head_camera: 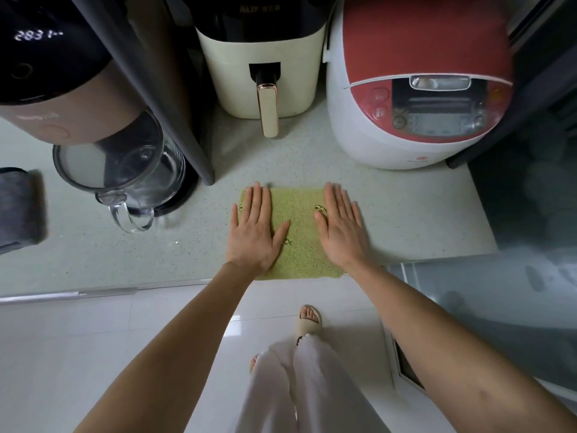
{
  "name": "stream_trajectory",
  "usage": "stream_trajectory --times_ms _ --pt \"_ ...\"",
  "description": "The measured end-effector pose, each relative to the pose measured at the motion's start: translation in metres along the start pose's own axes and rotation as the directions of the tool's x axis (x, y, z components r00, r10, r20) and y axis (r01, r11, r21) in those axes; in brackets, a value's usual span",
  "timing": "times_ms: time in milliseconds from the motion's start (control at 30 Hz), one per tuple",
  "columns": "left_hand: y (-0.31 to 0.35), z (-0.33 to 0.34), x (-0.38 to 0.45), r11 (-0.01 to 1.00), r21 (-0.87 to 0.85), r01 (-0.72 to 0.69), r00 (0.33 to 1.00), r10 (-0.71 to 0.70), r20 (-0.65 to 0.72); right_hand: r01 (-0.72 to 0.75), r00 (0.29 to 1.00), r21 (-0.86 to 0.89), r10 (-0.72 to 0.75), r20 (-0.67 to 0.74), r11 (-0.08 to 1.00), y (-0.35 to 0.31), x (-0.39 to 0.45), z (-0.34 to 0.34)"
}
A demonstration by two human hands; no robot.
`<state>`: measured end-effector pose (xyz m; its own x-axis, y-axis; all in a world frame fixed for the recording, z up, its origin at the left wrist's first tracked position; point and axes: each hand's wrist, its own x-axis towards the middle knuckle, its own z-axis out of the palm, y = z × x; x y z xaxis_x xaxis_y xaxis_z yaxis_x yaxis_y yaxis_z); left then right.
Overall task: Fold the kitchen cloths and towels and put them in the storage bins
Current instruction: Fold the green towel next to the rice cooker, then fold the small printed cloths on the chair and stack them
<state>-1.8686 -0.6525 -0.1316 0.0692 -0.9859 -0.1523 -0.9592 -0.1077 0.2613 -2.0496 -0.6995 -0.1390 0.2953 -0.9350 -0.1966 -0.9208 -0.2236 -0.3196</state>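
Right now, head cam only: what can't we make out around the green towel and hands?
- Storage bins: none in the head view.
- Green towel: the left hand and right hand lie flat on it, so the layers and folds underneath are hidden.
- Grey cloth: cut off by the left edge and blurred, so whether it is folded is unclear.
- Rice cooker panel: text blurred.

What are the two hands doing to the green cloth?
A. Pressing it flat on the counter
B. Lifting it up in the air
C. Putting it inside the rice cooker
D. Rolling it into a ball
A: the left hand and the right hand both lie palm down with straight fingers on the green cloth, which lies flat on the counter.
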Motion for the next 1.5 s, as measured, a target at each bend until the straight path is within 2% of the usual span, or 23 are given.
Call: stream_trajectory --times_ms 67,133,200,233,300,400,433,500,633,767,833,933,1000,1033,1100,1167,1267,1400,1500 --pt "0.004 -0.002 0.000 0.990 -0.090 0.107 0.994 -0.106 0.016 -0.042 0.995 -0.009 0.042 0.089 0.999 0.007 -0.003 -0.008" --pt "0.006 -0.008 -0.002 0.936 -0.268 0.228 0.974 -0.224 0.045 -0.032 0.996 0.053 0.027 0.081 0.998 0.008 -0.005 -0.019" --pt "0.005 -0.017 -0.003 0.835 -0.456 0.309 0.944 -0.329 0.037 -0.037 0.998 0.223 0.045 -0.033 0.974 0.004 -0.005 -0.024" --pt "0.005 -0.022 -0.004 0.785 -0.518 0.340 0.924 -0.380 0.030 -0.093 0.992 0.339 0.116 -0.050 0.936 0.002 -0.003 -0.024" --pt "0.004 -0.030 -0.002 0.670 -0.608 0.427 0.870 -0.488 0.074 -0.266 0.959 0.511 0.281 0.049 0.818 -0.004 0.006 -0.023" --pt "0.001 -0.040 0.003 0.477 -0.657 0.583 0.772 -0.579 0.264 -0.391 0.918 0.524 0.362 0.162 0.757 -0.005 0.019 -0.020" --pt "-0.002 -0.041 0.004 0.476 -0.646 0.597 0.768 -0.572 0.288 -0.409 0.910 0.531 0.372 0.180 0.742 -0.006 0.023 -0.020" --pt "-0.006 -0.042 0.007 0.517 -0.647 0.561 0.794 -0.557 0.244 -0.403 0.912 0.560 0.367 0.182 0.724 -0.010 0.028 -0.024" --pt "-0.010 -0.044 0.012 0.537 -0.695 0.478 0.808 -0.579 0.108 -0.268 0.959 0.541 0.275 0.069 0.797 -0.018 0.038 -0.028" --pt "-0.014 -0.044 0.006 0.658 -0.537 0.528 0.831 -0.530 0.169 -0.277 0.960 0.333 0.246 0.132 0.901 -0.026 0.042 -0.033" --pt "-0.021 -0.048 -0.001 0.732 -0.443 0.517 0.852 -0.487 0.190 -0.221 0.975 0.165 0.212 0.073 0.961 -0.034 0.037 -0.048" --pt "-0.037 -0.061 -0.028 0.790 -0.348 0.504 0.863 -0.450 0.228 0.002 0.993 -0.071 -0.010 -0.115 0.997 -0.058 0.029 -0.076" --pt "-0.053 -0.066 -0.061 0.814 -0.288 0.504 0.863 -0.461 0.207 0.190 0.973 -0.145 -0.206 -0.106 0.971 -0.090 0.020 -0.085" --pt "-0.060 -0.068 -0.083 0.812 -0.268 0.519 0.854 -0.486 0.185 0.291 0.952 -0.166 -0.302 -0.045 0.942 -0.109 0.014 -0.084" --pt "-0.075 -0.069 -0.134 0.778 -0.257 0.573 0.819 -0.557 0.137 0.462 0.887 -0.175 -0.446 0.125 0.870 -0.155 -0.008 -0.072" --pt "-0.083 -0.070 -0.186 0.728 -0.282 0.624 0.777 -0.618 0.122 0.582 0.800 -0.159 -0.526 0.289 0.797 -0.196 -0.037 -0.056" --pt "-0.092 -0.057 -0.299 0.576 -0.315 0.754 0.636 -0.761 0.131 0.806 0.557 -0.132 -0.663 0.501 0.577 -0.258 -0.118 -0.016" --pt "-0.075 -0.006 -0.490 0.229 -0.418 0.879 0.321 -0.933 0.165 0.979 0.159 -0.025 -0.678 0.718 0.204 -0.320 -0.275 0.057" --pt "-0.033 0.036 -0.616 -0.016 -0.448 0.894 0.109 -0.962 0.252 0.996 -0.080 0.085 -0.606 0.791 -0.021 -0.336 -0.394 0.107"
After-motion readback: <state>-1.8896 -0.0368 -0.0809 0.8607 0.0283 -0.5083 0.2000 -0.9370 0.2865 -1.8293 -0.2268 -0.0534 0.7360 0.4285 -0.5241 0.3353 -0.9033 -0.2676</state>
